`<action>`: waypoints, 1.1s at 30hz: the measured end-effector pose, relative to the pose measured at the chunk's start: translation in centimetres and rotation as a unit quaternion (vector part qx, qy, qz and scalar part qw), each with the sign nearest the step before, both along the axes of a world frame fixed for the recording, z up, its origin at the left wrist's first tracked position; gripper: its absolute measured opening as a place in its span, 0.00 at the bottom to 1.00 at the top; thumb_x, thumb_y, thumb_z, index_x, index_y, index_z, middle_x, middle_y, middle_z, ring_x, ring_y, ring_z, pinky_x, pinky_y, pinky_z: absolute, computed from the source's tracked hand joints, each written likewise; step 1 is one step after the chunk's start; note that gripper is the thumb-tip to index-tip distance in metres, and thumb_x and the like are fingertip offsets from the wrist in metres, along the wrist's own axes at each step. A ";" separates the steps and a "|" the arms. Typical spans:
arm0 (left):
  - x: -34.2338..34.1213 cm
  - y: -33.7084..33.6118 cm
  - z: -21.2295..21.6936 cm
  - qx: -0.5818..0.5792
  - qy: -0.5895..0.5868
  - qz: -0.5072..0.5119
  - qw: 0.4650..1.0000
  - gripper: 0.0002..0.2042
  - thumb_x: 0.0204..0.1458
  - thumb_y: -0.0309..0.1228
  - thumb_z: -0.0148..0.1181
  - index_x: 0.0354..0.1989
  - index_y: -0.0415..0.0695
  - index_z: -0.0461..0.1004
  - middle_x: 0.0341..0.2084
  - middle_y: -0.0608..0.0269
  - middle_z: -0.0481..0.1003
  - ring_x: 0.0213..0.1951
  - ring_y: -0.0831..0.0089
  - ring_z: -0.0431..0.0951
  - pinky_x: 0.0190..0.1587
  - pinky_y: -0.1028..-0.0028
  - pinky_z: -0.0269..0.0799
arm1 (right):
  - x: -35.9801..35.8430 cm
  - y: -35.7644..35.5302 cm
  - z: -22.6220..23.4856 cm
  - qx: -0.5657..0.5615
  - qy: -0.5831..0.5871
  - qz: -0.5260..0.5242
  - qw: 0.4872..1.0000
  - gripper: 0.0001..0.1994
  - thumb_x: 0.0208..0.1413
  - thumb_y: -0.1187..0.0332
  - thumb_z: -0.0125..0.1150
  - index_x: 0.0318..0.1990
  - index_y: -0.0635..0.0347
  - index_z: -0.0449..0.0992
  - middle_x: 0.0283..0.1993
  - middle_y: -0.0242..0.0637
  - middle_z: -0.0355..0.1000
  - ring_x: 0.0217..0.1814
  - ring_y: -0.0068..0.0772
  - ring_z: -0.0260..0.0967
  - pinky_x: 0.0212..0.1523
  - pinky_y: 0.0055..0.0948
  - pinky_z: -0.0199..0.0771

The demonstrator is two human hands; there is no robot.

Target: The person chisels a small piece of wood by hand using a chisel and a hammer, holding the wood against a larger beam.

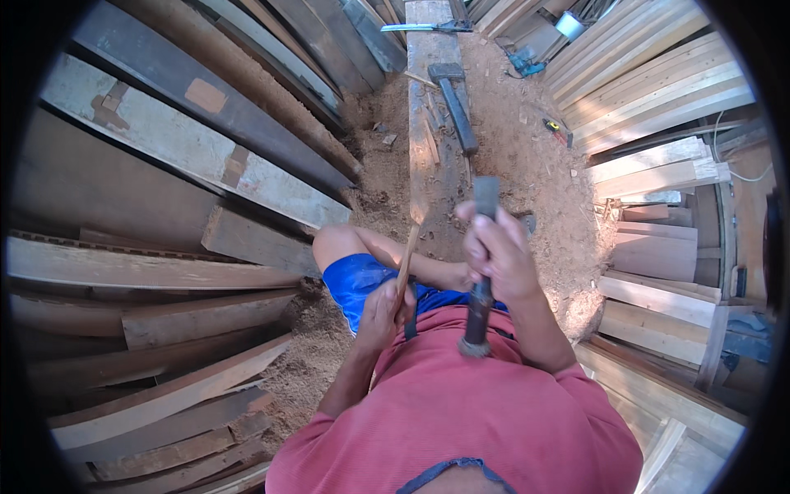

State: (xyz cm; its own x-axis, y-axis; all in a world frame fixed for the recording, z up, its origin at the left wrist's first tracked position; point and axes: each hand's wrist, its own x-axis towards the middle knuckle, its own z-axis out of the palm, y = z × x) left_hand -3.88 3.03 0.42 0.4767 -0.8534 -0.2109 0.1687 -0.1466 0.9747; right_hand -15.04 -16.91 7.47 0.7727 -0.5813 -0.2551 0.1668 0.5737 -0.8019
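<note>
My left hand (pixel 383 314) is closed round the lower end of a slim wooden stick (pixel 409 251), which points away from me beside my bent leg. In my right hand (pixel 504 257) is a chisel (pixel 478 317), gripped around its middle. Its wide flat metal blade points away from me, and the dark handle's butt end lies over my red shirt. The blade is apart from the stick. Beyond both hands, a hammer (pixel 457 115) with a heavy head lies on a long wooden plank (pixel 424 51), next to some wood splinters (pixel 429 136).
A saw-like tool (pixel 428 27) lies across the plank's far end. Boards are stacked on the left (pixel 181 165) and right (pixel 658 82). A teal power tool (pixel 525 62) and a small yellow-and-black tool (pixel 557 129) rest on the sawdust-covered ground (pixel 518 123).
</note>
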 end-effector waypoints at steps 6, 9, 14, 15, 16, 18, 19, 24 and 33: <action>1.1 -4.0 2.3 -0.102 0.220 -0.056 0.969 0.23 0.65 0.49 0.36 0.39 0.41 0.69 0.09 0.73 0.56 0.12 0.82 0.53 0.18 0.79 0.49 | 4.2 0.3 -1.5 -0.069 0.006 0.075 0.995 0.10 0.62 0.68 0.52 0.47 0.63 0.72 0.19 0.22 0.59 0.16 0.11 0.52 0.16 0.16 0.57; 1.4 -4.5 1.9 -0.122 0.331 -0.075 0.933 0.23 0.65 0.50 0.35 0.37 0.42 0.69 0.08 0.74 0.56 0.12 0.81 0.52 0.19 0.79 0.49 | 4.2 -0.1 -1.4 -0.088 0.034 0.089 0.992 0.09 0.62 0.68 0.51 0.46 0.62 0.72 0.20 0.23 0.60 0.17 0.11 0.54 0.17 0.16 0.59; 1.9 -5.3 -0.5 -0.108 0.416 -0.022 0.903 0.22 0.65 0.50 0.34 0.33 0.45 0.67 0.11 0.71 0.59 0.14 0.78 0.56 0.22 0.75 0.54 | 4.6 0.8 -2.4 -0.019 0.006 0.040 0.999 0.12 0.64 0.66 0.48 0.51 0.59 0.66 0.26 0.27 0.65 0.20 0.13 0.59 0.20 0.18 0.63; 2.2 -5.5 -0.8 -0.091 0.419 0.021 0.903 0.22 0.65 0.49 0.34 0.31 0.45 0.66 0.12 0.70 0.60 0.15 0.77 0.58 0.22 0.73 0.55 | 4.9 1.3 -2.1 0.046 -0.006 -0.009 0.999 0.11 0.65 0.66 0.45 0.51 0.59 0.66 0.28 0.29 0.66 0.20 0.14 0.60 0.20 0.20 0.65; 2.6 -5.9 -0.8 -0.093 0.419 0.021 0.903 0.22 0.65 0.49 0.34 0.31 0.45 0.66 0.12 0.70 0.60 0.15 0.77 0.58 0.22 0.73 0.55 | 4.9 1.6 -2.0 0.110 -0.018 -0.060 0.992 0.11 0.66 0.65 0.42 0.50 0.59 0.65 0.29 0.31 0.67 0.20 0.16 0.61 0.20 0.21 0.67; 3.7 -6.5 -0.9 -0.128 0.401 0.022 0.907 0.20 0.65 0.48 0.37 0.31 0.45 0.66 0.14 0.70 0.60 0.18 0.79 0.56 0.23 0.77 0.51 | 4.7 2.2 -2.6 0.155 -0.061 -0.043 0.985 0.08 0.65 0.67 0.42 0.46 0.59 0.65 0.29 0.31 0.66 0.20 0.18 0.61 0.22 0.23 0.70; 4.2 -6.5 -1.5 -0.119 0.371 0.045 0.920 0.20 0.65 0.47 0.38 0.30 0.46 0.67 0.14 0.71 0.61 0.19 0.81 0.58 0.23 0.77 0.54 | 5.0 2.9 -2.3 0.201 -0.061 0.002 0.978 0.07 0.65 0.67 0.42 0.45 0.58 0.65 0.28 0.31 0.66 0.19 0.18 0.60 0.21 0.24 0.69; 6.6 -6.9 -1.3 -0.069 0.283 0.097 0.952 0.18 0.65 0.46 0.40 0.33 0.46 0.69 0.18 0.74 0.64 0.22 0.85 0.62 0.23 0.80 0.58 | 5.4 6.7 -0.1 0.270 -0.021 0.134 0.953 0.06 0.64 0.66 0.44 0.42 0.56 0.66 0.25 0.25 0.62 0.18 0.15 0.55 0.21 0.22 0.63; 4.9 -6.5 2.6 -0.033 0.032 0.067 0.997 0.18 0.67 0.42 0.35 0.30 0.46 0.66 0.20 0.75 0.61 0.25 0.84 0.59 0.27 0.79 0.59 | 4.1 7.3 1.0 0.221 0.002 0.140 0.965 0.07 0.66 0.64 0.42 0.40 0.57 0.65 0.20 0.24 0.55 0.14 0.14 0.50 0.16 0.21 0.60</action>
State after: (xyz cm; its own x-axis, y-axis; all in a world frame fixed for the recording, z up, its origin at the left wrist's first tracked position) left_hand 1.01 -3.51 3.06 0.5744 -0.7963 -0.1897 0.2441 -0.0546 0.9682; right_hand -10.92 -9.56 8.48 0.8823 -0.1843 -0.4330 -0.0458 0.8821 -0.4688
